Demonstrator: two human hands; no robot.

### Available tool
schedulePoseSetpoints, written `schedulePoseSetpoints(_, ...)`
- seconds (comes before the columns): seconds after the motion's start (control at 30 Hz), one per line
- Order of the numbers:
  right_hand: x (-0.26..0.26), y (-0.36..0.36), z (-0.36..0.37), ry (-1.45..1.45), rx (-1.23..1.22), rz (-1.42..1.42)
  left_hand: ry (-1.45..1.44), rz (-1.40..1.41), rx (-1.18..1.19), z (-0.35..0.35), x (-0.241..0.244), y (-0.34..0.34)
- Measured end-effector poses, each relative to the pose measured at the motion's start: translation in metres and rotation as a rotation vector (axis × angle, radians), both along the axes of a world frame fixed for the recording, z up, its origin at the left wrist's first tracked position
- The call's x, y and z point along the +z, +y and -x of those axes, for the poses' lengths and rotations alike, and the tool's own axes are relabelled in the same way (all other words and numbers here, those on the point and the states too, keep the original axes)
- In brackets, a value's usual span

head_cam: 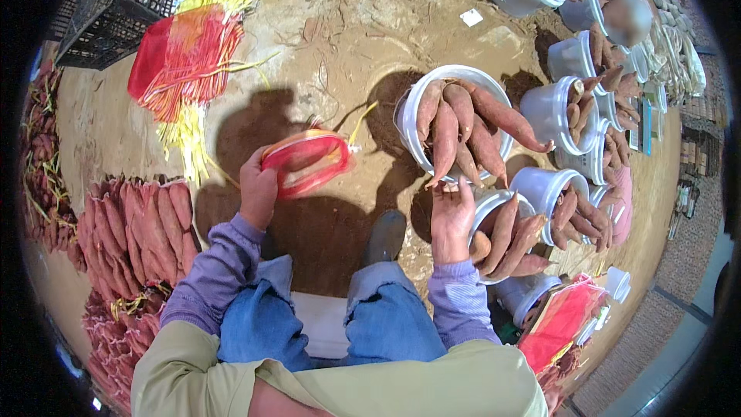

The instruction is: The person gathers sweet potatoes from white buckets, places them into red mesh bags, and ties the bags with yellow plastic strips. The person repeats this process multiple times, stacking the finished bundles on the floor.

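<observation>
My left hand [259,188] is closed on the near edge of a red mesh bag [312,163], whose mouth is spread in a loop above the dirt floor. A yellow tie stands out from the bag's far end. To the right, my right hand [453,214] is at the near rim of a white plastic bucket [408,121] heaped with sweet potatoes [446,136]. Its palm is turned up and its fingers touch the rim; part of the fingers is hidden behind the rim and the sweet potatoes.
More buckets of sweet potatoes [503,237] line the right side. Flat red mesh bags [185,58] with yellow ties lie at upper left, beside black plastic crates [116,11]. Filled bags of sweet potatoes [136,231] stand at left. Another red bag pile [564,321] is at lower right.
</observation>
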State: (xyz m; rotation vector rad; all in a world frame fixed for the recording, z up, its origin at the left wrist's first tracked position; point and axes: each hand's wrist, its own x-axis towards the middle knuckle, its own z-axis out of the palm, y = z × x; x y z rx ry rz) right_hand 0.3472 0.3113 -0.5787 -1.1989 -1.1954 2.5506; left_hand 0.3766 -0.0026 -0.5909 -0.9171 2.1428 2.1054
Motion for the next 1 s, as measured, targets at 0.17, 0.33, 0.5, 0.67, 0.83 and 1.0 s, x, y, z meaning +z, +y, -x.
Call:
schedulePoseSetpoints(0.17, 0.069, -0.007, -0.038, 0.05, 0.788, -0.99, 0.057, -0.14, 0.037, 0.006, -0.012, 0.007)
schedulePoseSetpoints(0.33, 0.097, 0.007, 0.06, 0.674, 0.693, -2.093, 0.068, -0.202, 0.02, 0.005, -0.011, 0.014)
schedulePoseSetpoints(0.5, 0.091, 0.043, 0.124, 0.026, 1.211, -2.884, 0.057, -0.274, 0.052, -0.006, -0.017, 0.009)
schedulePoseSetpoints(0.67, 0.101, 0.078, 0.134, -0.065, 1.381, -2.857, 0.011, -0.316, 0.019, -0.006, -0.015, 0.008)
schedulePoseSetpoints(0.83, 0.126, 0.069, 0.064, 0.002, 1.283, -2.567, 0.081, -0.311, 0.07, -0.01, -0.015, 0.0)
schedulePoseSetpoints(1.0, 0.141, 0.033, -0.009, 0.251, 1.039, -1.735, -0.047, -0.137, -0.109, -0.001, 0.0, 0.009)
